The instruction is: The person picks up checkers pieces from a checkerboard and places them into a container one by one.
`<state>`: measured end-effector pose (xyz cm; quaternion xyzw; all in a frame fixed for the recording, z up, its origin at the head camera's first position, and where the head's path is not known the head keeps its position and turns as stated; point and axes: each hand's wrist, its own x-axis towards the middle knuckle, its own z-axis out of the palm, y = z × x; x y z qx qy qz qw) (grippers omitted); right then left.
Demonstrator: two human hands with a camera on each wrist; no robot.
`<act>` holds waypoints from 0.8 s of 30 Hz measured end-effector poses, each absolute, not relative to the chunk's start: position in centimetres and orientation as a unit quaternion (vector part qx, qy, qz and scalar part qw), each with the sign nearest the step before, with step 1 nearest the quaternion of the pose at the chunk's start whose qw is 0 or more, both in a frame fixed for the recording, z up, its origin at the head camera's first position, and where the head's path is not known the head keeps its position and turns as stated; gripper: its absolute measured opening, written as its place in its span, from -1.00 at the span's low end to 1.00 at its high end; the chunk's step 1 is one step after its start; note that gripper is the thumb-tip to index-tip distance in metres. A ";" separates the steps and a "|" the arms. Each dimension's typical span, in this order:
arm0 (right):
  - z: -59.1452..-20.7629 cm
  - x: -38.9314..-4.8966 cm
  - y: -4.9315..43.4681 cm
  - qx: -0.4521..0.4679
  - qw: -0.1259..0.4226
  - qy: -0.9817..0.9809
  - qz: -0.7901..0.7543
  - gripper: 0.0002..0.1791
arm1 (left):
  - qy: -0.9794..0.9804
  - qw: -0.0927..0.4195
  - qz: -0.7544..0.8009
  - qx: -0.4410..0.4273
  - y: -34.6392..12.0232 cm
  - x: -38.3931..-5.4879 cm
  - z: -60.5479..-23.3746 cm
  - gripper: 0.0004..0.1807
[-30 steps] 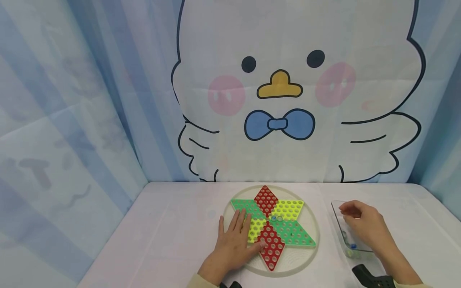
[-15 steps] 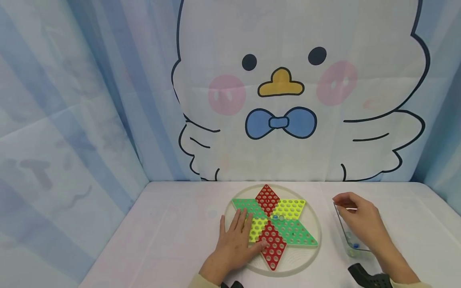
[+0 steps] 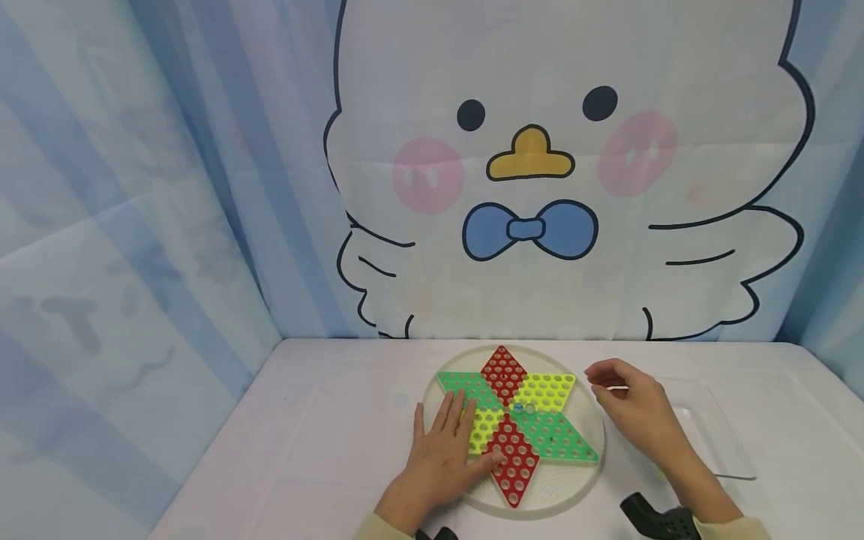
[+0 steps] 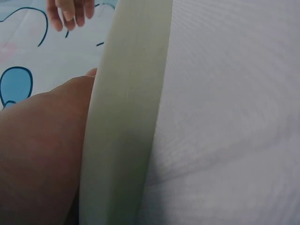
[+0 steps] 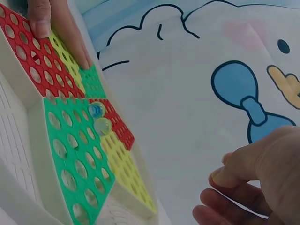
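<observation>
A round cream Chinese checkers board (image 3: pixel 580 487) with a red, yellow and green star of holes lies on the table. My left hand (image 3: pixel 442 457) rests flat on its left side, fingers spread over the green and yellow sections, thumb on the red point. Near the star's centre sit two glass marbles, a blue one (image 5: pixel 97 109) and a pale yellowish one (image 5: pixel 102 126). Just off the board's right edge hovers my right hand (image 3: pixel 637 412), thumb and fingers bent towards each other. Whether something small is between those fingertips is hidden in the right wrist view.
To the right stands a clear plastic box (image 3: pixel 739 478), partly behind the right forearm. The white-covered table (image 3: pixel 304 450) stretches left of the board. A cloth backdrop (image 3: pixel 526 300) with a cartoon chick hangs behind the table's far edge.
My right hand has moved left, from over the clear box to beside the board's right edge. The left hand stays on the board. The head view has shifted slightly.
</observation>
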<state>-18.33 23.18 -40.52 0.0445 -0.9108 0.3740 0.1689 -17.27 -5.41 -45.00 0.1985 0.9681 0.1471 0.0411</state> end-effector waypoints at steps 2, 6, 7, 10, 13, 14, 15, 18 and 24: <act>-40.5 -18.5 22.7 0.044 0.161 -0.911 0.377 -0.79 | 0.969 0.042 0.144 0.197 -5.4 -17.2 -44.7 0.01; -40.6 -18.7 21.7 0.048 0.148 -0.910 0.384 -0.79 | 0.970 0.043 0.139 0.196 -5.4 -17.1 -44.7 0.01; -40.7 -18.8 21.5 0.050 0.146 -0.910 0.386 -0.79 | 0.970 0.042 0.139 0.196 -5.4 -17.1 -44.7 0.01; -40.9 -18.9 20.8 0.058 0.141 -0.908 0.391 -0.79 | 0.969 0.036 0.141 0.199 -5.4 -17.3 -45.1 0.02; -41.1 -19.0 20.2 0.065 0.138 -0.906 0.396 -0.79 | 0.969 0.027 0.141 0.201 -5.5 -17.5 -45.5 0.02; -41.1 -19.1 20.0 0.067 0.137 -0.905 0.398 -0.80 | 0.969 0.027 0.139 0.200 -5.5 -17.5 -45.5 0.02; -41.2 -19.2 19.8 0.068 0.136 -0.904 0.400 -0.80 | 0.970 0.029 0.140 0.199 -5.5 -17.5 -45.5 0.01; -41.5 -19.3 19.2 0.074 0.133 -0.899 0.411 -0.81 | 0.970 0.038 0.142 0.195 -5.6 -17.5 -45.4 0.02; -42.2 -19.2 18.3 0.071 0.130 -0.895 0.420 -0.81 | 0.968 0.039 0.146 0.198 -5.6 -17.6 -45.9 0.05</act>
